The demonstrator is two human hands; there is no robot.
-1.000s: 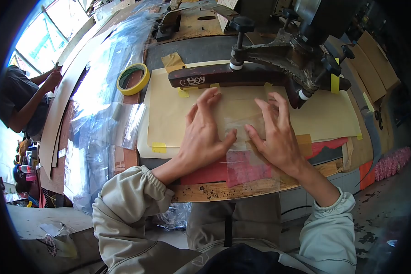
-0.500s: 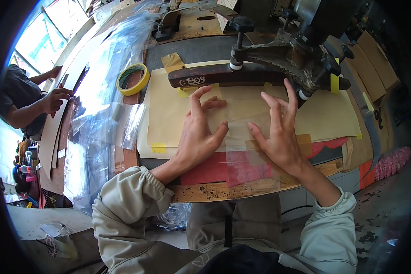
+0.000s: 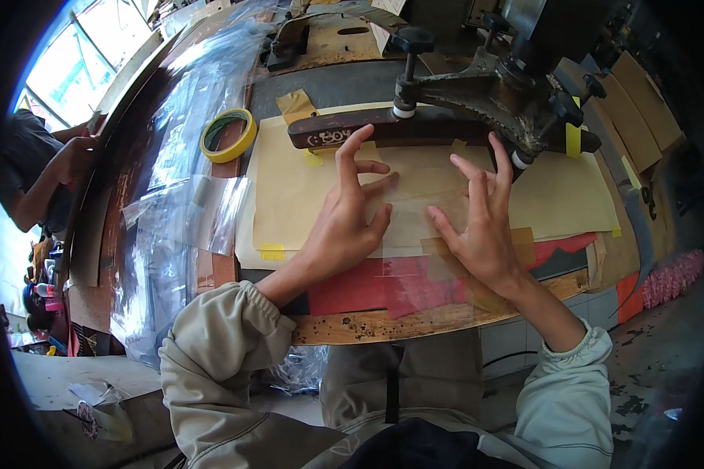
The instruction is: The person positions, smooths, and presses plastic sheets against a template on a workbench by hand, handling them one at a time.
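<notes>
Fingers loosely parted, our left hand point(image 3: 344, 223) and right hand point(image 3: 483, 236) frame clear plastic film point(image 3: 416, 285), likely light and slippery, best pinched at its six-o'clock edge.

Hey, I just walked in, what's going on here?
Someone's left hand and right hand are open, fingers spread, at a strip of clear film on cream paper; whether they touch it is hard to tell. A dark machine bar lies just beyond. A yellow tape roll sits to the left, and another person is at far left.
</notes>
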